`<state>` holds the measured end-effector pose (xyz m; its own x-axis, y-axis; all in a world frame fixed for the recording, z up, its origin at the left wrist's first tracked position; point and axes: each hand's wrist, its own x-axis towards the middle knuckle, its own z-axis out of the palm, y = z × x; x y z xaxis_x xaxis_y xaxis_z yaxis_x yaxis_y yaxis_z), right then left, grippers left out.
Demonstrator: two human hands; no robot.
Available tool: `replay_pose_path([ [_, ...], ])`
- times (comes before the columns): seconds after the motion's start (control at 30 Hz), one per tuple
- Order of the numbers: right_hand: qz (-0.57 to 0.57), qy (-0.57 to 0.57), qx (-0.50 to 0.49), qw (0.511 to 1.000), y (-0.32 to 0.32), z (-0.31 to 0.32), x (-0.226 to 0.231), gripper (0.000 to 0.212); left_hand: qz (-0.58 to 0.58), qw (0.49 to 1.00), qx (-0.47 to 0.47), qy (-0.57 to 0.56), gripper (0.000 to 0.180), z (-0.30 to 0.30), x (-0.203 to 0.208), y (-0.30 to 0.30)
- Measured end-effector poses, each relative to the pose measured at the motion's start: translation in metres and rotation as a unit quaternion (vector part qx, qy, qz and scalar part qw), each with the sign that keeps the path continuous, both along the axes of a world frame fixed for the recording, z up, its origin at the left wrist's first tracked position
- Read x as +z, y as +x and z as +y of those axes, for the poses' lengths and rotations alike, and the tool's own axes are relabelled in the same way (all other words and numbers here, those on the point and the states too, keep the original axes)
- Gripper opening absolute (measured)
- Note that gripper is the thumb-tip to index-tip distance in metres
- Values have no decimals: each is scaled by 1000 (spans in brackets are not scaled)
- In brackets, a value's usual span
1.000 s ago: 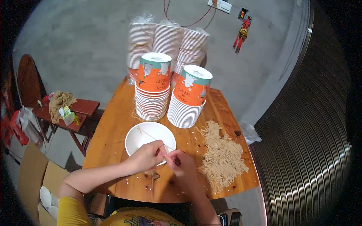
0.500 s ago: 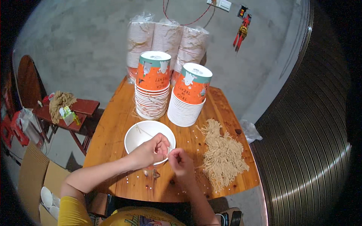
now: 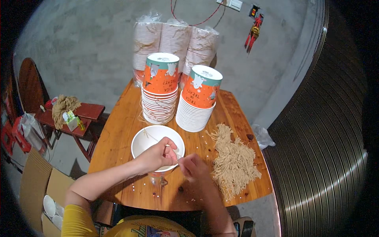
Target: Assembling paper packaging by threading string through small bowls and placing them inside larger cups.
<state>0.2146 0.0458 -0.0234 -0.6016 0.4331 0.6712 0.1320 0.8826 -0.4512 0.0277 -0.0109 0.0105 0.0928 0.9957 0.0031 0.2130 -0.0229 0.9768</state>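
Observation:
A white paper bucket (image 3: 139, 147) stands mouth up at the near middle of the table. A thin tan cord (image 3: 148, 134) runs across its inside toward my hands. My left hand (image 3: 158, 156) reaches over the near rim, thumb and fingers pinched on the cord there. Just right of the rim is my right hand (image 3: 193, 167), fingers closed and close to the left fingertips; it seems to grip the cord's end, though the fingers partly hide it. On the right of the table lies a heap of cut tan cords (image 3: 235, 164).
Behind the bucket rise two stacks of upside-down orange paper buckets (image 3: 162, 77), the left one wound with cords. Bagged bucket stacks (image 3: 173, 41) stand by the wall. Small white bits dot the wooden table (image 3: 118, 118). An open carton (image 3: 59, 185) sits at lower left, a red bench (image 3: 89, 112) beyond.
My right hand has shifted a little to the right and its fingers have turned. The bucket and my left hand have moved very slightly to the right.

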Motion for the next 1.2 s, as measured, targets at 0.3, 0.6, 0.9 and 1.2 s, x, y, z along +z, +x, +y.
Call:
replay_pose_path([
  [0.3,-45,121,3,992,2,14,-2,22,-25,999,12,-35,35,0,4,1],
  [0.6,-70,-280,28,957,-7,16,8,13,-17,1000,0,13,35,-1,-2,5],
  [0.9,7,-604,102,791,-6,22,9,7,-22,1000,-3,18,35,0,-4,3],
  [1.2,39,-318,58,946,-4,6,-4,2,-44,999,-5,0,34,3,-7,2],
])
